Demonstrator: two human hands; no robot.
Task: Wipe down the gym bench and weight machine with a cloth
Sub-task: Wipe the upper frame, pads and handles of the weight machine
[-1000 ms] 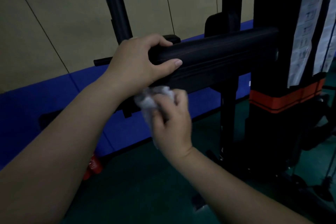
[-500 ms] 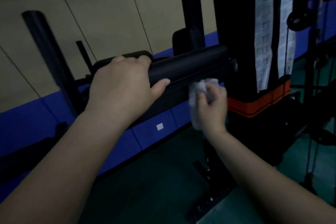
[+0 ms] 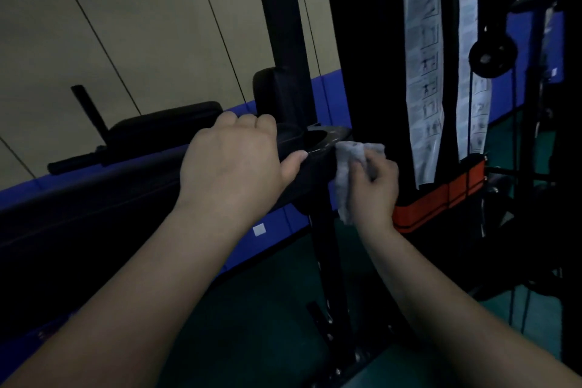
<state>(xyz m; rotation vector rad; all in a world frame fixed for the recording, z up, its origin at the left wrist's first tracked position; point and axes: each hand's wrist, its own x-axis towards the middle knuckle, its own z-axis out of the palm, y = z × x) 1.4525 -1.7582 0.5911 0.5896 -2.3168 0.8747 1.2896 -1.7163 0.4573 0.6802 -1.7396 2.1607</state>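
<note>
Beige wall panels (image 3: 126,25) are seen behind the bench pad (image 3: 94,205). Its end is gripped by the left hand (image 3: 233,164), fingers curled over the top. Just beside that end, a crumpled cloth (image 3: 349,164) is pinched in the right hand (image 3: 374,186) and pressed against the pad.

Bench (image 3: 94,198): black padded pad, long, runs from lower left of frame up toward centre; its end sits at centre, tilted slightly upward to the right. Stitched seam visible along the side.

Cloth (image 3: 348,167): pale grey, crumpled, centre-right of frame, pressed against the bench end; lower part hangs loose.

Machine (image 3: 362,57): black upright frame, right half of frame, orange band low, two pulleys upper right, white instruction strips on the front.
</note>
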